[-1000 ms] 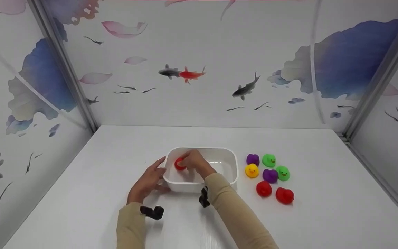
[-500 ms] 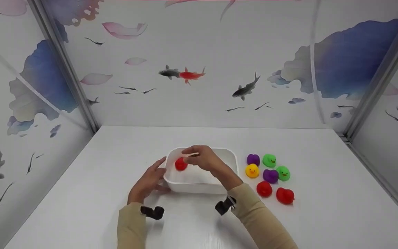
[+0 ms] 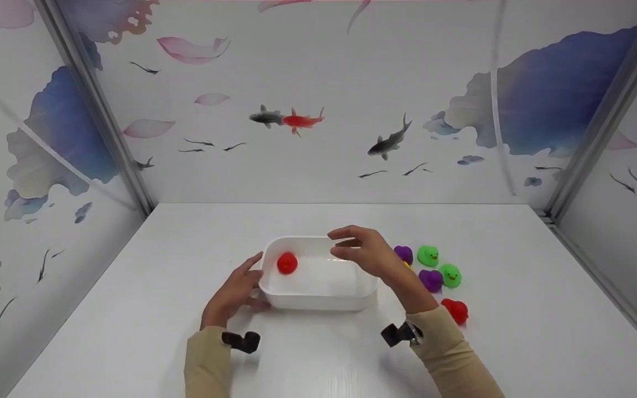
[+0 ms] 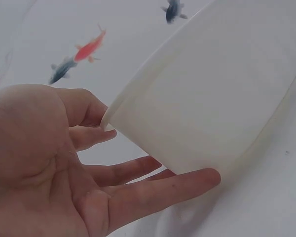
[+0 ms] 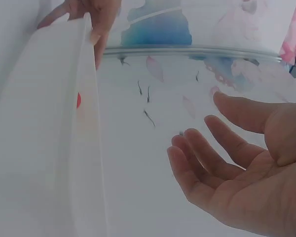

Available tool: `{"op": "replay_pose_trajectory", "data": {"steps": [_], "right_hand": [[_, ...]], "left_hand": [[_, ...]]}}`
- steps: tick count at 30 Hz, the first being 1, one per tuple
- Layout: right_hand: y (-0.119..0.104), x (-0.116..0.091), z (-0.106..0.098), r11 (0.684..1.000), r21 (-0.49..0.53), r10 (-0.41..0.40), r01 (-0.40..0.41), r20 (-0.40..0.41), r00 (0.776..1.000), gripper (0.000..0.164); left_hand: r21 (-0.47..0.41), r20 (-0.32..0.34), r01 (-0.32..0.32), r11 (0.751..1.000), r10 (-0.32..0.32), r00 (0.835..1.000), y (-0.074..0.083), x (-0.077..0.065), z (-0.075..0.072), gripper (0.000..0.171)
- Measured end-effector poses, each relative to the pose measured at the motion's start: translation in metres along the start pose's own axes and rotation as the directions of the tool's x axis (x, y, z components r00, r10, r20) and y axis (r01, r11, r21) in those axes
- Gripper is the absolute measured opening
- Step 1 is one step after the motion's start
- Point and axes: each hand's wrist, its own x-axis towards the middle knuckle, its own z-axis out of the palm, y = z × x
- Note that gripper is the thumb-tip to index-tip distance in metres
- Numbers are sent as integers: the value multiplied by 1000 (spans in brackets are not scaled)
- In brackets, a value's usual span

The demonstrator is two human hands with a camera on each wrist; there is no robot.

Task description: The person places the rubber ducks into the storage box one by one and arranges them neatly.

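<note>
A red rubber duck (image 3: 287, 263) sits inside the white plastic tub (image 3: 318, 302), near its left end. My left hand (image 3: 234, 292) holds the tub's near left corner. In the left wrist view the thumb (image 4: 172, 192) lies along the front wall, while the other fingers reach the end wall and rim. My right hand (image 3: 367, 251) hovers over the tub's right end with nothing in it, its fingers (image 5: 195, 168) loosely bent and spread from the thumb. Right of the tub lie purple (image 3: 431, 281), green (image 3: 451, 276) and red (image 3: 455, 311) rubber ducks.
The yellow duck (image 3: 407, 265) is mostly covered by the right forearm. Another purple duck (image 3: 403, 254) and green duck (image 3: 428, 255) lie farther back. Printed walls enclose the white table (image 3: 130, 298) at the back and sides. Black camera mounts sit on both wrists.
My right hand has let go of the red duck inside the tub, risen and moved right, covering the yellow duck and a red one. The left hand stays at the tub's corner.
</note>
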Motion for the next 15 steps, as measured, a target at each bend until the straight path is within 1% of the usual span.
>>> {"op": "replay_pose_trajectory", "data": {"steps": [2,4,7,10,12,15], "right_hand": [[5,-3,-12,1000,-29,0,-1,-35,999,36],[9,-4,-23,998,-59,23,-28,-81,996,37],[16,-4,-39,989,-68,120,-131,-137,983,40],[24,-6,-54,980,-75,172,-187,-171,970,42],[31,-8,-63,978,-81,177,-194,-186,966,42],[39,-9,-75,982,-77,154,-173,-207,966,43]], "left_hand": [[1,0,0,1000,0,1000,1,0,-1,56],[9,-3,3,1000,-3,1000,1,0,-1,56],[11,-7,6,1000,-6,1000,0,-1,0,56],[1,-1,-5,1000,5,1000,-2,-2,1,57],[-4,-6,-9,1000,9,1000,-2,-2,1,56],[-5,-18,-7,1000,6,1000,0,-1,2,56]]}}
